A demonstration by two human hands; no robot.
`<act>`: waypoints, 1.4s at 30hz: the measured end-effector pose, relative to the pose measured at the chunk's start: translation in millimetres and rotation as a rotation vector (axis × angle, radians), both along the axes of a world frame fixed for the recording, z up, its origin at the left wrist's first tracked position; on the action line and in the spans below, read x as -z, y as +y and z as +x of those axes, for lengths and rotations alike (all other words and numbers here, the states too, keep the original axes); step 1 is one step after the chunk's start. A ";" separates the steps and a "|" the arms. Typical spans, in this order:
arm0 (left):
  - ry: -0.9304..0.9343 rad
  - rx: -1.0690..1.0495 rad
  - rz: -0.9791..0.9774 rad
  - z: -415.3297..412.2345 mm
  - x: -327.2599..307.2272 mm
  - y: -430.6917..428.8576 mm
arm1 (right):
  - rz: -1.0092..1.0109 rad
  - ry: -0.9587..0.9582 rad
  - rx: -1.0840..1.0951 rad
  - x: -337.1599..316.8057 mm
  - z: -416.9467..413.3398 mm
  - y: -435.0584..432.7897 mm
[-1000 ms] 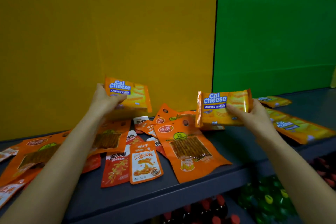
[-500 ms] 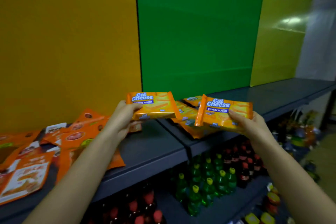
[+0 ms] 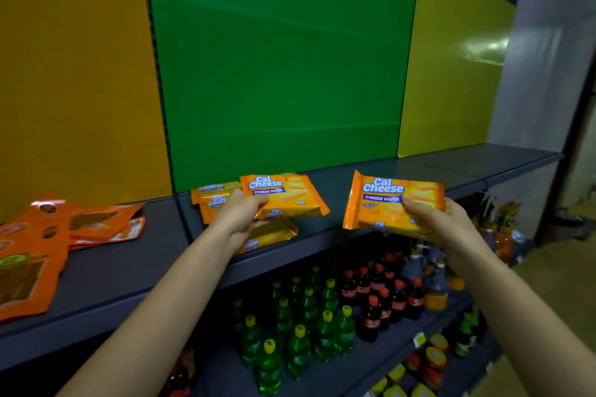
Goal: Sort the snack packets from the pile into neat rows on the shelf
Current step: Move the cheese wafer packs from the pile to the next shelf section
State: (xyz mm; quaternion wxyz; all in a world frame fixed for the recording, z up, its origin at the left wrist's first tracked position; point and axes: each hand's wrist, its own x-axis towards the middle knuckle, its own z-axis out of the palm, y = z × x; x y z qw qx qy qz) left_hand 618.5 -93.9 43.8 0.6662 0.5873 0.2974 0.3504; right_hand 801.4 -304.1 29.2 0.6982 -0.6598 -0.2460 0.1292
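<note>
Change: both wafer packets carried rightward off the pile (image 3: 42, 235) within the last second, now held in front of the green panel (image 3: 283, 74).
Left hand (image 3: 240, 219): grasping the left wafer packet (image 3: 283, 195), fingers wrapped round its near-left corner; held just above the laid wafer packets (image 3: 213, 195) at the foot of the green panel's left edge.
Right hand (image 3: 442, 222): grasping the right wafer packet (image 3: 387, 203) by its right end, thumb across the printed face; held below the green panel's right half, not touching the shelf (image 3: 129, 267).
Meaning for task: judged mid-delivery; two packets sorted out, neither set down yet, row already begun.
Pile state: orange packets heaped and overlapping, well left of the green panel.
Edges: front lip (image 3: 290, 259) of the shelf just under the right wafer packet; risk of a drop onto the bottles (image 3: 306, 316) beneath if set down short.
Open room: bare deck below the green panel's middle and right half, and on beyond its right edge; ample for extending the row rightward.
</note>
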 end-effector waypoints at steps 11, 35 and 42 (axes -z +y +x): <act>0.046 -0.033 -0.111 120.0 -3.4 11.3 | -0.052 0.019 -0.171 4.5 84.4 35.9; 0.453 -0.310 -0.006 177.9 18.7 81.8 | -0.437 -0.219 -0.555 32.2 130.5 165.0; 0.673 -0.341 0.149 178.7 12.9 70.8 | -0.779 -0.723 -0.554 21.5 136.7 165.8</act>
